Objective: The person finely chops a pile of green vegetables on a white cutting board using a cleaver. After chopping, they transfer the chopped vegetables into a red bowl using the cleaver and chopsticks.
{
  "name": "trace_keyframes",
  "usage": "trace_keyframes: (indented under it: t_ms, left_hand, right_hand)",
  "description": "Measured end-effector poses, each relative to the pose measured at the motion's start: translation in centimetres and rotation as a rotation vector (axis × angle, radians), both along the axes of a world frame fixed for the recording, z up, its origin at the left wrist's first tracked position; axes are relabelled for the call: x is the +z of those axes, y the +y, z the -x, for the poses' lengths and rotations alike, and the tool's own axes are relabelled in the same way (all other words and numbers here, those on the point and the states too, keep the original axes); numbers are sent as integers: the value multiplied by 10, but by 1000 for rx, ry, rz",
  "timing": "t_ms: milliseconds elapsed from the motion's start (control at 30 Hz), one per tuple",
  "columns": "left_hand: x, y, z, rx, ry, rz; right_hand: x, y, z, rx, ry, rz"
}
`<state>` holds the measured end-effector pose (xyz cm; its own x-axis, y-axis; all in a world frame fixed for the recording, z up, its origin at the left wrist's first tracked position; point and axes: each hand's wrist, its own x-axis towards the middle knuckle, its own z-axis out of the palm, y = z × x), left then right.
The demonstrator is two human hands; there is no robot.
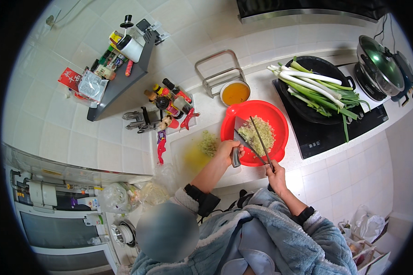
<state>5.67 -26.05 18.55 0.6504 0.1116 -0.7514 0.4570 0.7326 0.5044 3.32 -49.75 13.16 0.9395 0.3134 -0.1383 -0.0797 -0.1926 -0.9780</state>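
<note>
My left hand (227,152) is closed around the dark handle of a kitchen knife (248,145), a broad-bladed one, whose blade extends over a red plastic basin (283,123). In my right hand (276,176) are thin dark chopsticks (259,135), gripped near their lower end, reaching over the basin beside the blade. Finely chopped pale green vegetable (264,130) lies in the basin under both tools. To the left, a smaller chopped pile (209,143) sits on a pale cutting board (181,153) with a yellow patch.
A bowl of orange-yellow liquid (235,93) stands behind the basin, near a metal rack (220,68). Long green onions (314,85) fill a black pan (326,64) on the cooktop (307,142). Sauce bottles (170,103) and a knife holder (144,120) stand at left, below a shelf (124,87).
</note>
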Motion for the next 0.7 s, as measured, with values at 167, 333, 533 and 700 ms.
trace_keyframes:
  t_ms: [167,333,533,700]
  left_hand:
    - [18,1,13,-89,-48,9]
    - [38,12,33,-124,-60,19]
    - [46,29,53,-116,-68,62]
    - [34,43,78,-162,-97,-8]
  right_hand:
    - [-20,3,-10,-59,-42,63]
    - [-28,-3,-20,-122,-70,150]
    - [-18,-8,-22,-153,-107,208]
    - [-10,-6,-20,-84,-134,198]
